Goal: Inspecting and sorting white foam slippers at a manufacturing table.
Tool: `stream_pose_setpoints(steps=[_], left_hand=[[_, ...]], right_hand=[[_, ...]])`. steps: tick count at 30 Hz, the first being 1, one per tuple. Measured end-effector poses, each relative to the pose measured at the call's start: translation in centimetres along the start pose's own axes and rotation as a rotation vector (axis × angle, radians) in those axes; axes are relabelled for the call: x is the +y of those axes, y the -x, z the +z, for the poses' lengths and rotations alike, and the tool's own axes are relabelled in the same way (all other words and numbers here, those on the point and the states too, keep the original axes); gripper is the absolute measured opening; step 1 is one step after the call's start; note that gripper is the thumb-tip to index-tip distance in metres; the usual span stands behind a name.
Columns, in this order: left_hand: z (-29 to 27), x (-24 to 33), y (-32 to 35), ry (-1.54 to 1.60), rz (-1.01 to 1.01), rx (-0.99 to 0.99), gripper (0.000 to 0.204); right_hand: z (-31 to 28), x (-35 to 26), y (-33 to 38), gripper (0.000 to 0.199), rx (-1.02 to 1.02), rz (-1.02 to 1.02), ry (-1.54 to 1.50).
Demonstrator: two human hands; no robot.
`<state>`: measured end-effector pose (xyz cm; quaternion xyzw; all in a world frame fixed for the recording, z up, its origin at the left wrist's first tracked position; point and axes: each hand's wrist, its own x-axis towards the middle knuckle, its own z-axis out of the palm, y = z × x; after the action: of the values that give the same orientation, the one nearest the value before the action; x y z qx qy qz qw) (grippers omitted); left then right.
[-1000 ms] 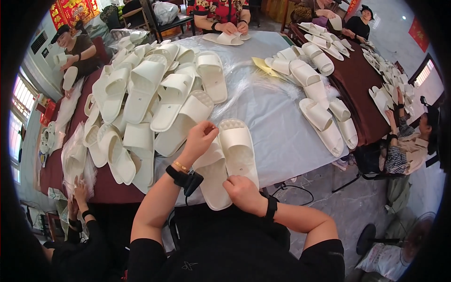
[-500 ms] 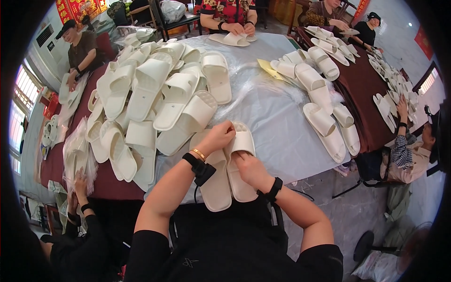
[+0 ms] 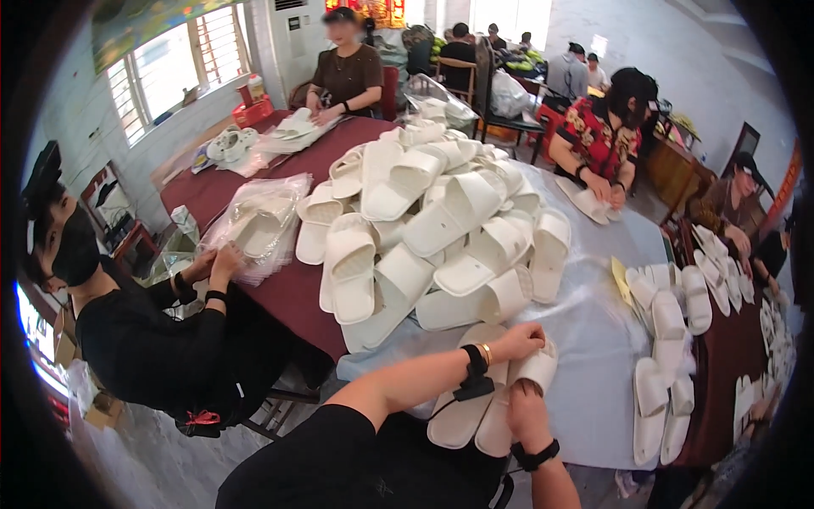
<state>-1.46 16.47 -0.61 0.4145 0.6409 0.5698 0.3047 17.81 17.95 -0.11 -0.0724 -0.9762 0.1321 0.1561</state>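
A pair of off-white open-toe slippers lies at the table's near edge, partly under my arms. My left hand (image 3: 519, 342) reaches across the left slipper (image 3: 458, 422). Its fingers are pinched together at the toe end of the right slipper (image 3: 538, 368). From the heel side, my right hand (image 3: 527, 417) has its fingertips tucked under that slipper's strap, gripping it; the fingertips are hidden. Beyond my left arm rises a big heap of similar slippers (image 3: 475, 204).
To the right, more slippers (image 3: 666, 390) rest on the plastic-covered table (image 3: 585, 407) beside a yellow sheet (image 3: 621, 280). At left, a co-worker in black (image 3: 161, 339) handles a slipper in a clear bag (image 3: 259, 225) on the maroon cloth (image 3: 292, 293). Other people work around the tables.
The view has swung to the left, so the slippers and my hands appear farther right. Both hands stay at the same slipper, and the co-worker at left now shows more fully.
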Motion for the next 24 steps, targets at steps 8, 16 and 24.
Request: stream_pose_setpoints(steps=[8,16,24], left_hand=[[-2.2,2.4,1.5,0.038,0.098,0.156,0.015],[-1.4,2.8,4.3,0.028,0.215,0.090,0.015],[-3.3,2.4,4.8,0.064,0.089,0.157,0.014]], right_hand=[[-3.6,-0.4,-0.5,0.022,0.392,0.103,-0.281],[-3.9,1.0,-6.9,0.030,0.250,0.248,-0.843],[-1.6,1.9,-8.9,0.019,0.239,0.380,-0.809]])
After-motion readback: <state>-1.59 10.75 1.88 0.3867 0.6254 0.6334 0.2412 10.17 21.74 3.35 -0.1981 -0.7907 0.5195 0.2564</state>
